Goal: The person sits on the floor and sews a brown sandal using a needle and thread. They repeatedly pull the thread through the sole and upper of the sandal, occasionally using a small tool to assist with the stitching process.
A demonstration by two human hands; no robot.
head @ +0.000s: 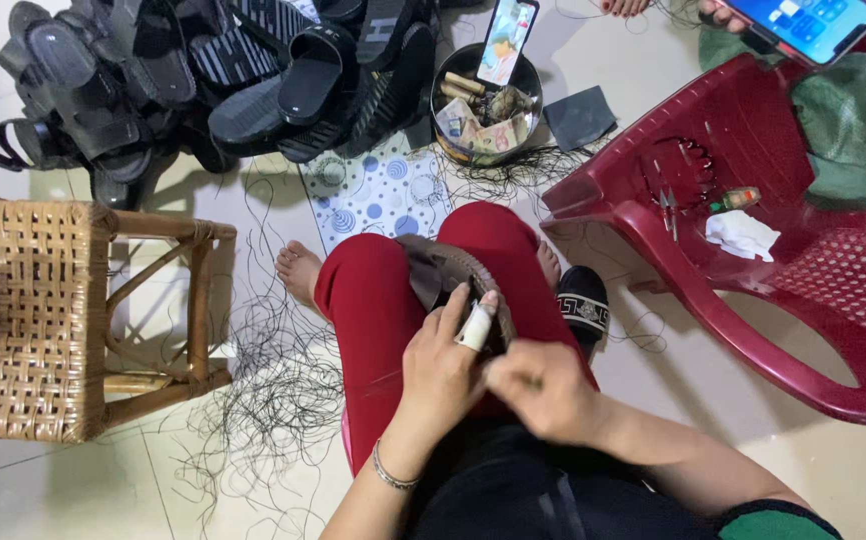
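Two hands: left hand (443,365) grips one slipper (453,275); right hand (543,390) pinched, contents unclear.

**Tight room around the lap**

Wicker stool (28,320) blocks the left; the tipped red plastic chair (753,230) walls the right. Far side: sandal heap (203,80) and tin (483,100). Bare floor (833,470) (near right) lies open; loose black threads (273,400) clutter near left.
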